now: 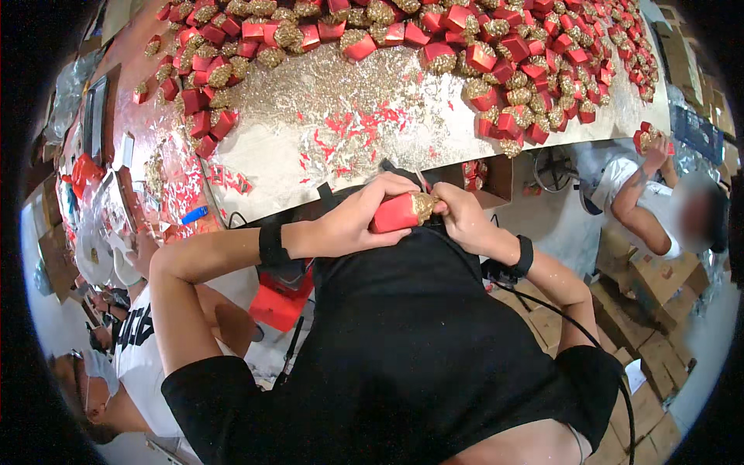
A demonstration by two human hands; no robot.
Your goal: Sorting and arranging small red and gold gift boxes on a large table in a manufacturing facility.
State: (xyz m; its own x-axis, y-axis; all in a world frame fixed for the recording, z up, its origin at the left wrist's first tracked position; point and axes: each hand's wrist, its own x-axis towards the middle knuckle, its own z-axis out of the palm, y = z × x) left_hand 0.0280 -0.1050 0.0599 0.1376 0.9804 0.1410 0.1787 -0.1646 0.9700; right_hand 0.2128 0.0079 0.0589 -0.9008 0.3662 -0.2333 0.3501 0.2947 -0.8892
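Close to my body, just off the table's near edge, my left hand (pixel 356 217) is closed around a red ornament (pixel 394 215) with a glittery gold end. The ornament lies on its side, gold end toward the right. At that gold end, my right hand (pixel 463 218) is closed in a pinch, its fingertips against the glitter. A thin, pale strip or tool (pixel 422 182) stands up between the two hands; its kind is too small to tell. Whatever the right fingers enclose is hidden.
Many similar ornaments (pixel 480 54) cover the table's (pixel 271 132) far part, with gold glitter and red scraps nearer. A blue marker-like object (pixel 194 215) lies left. An open carton (pixel 496 182) stands beneath the edge. Co-workers sit left (pixel 147 349) and right (pixel 643 201); a black cable (pixel 573 318) hangs by my right arm.
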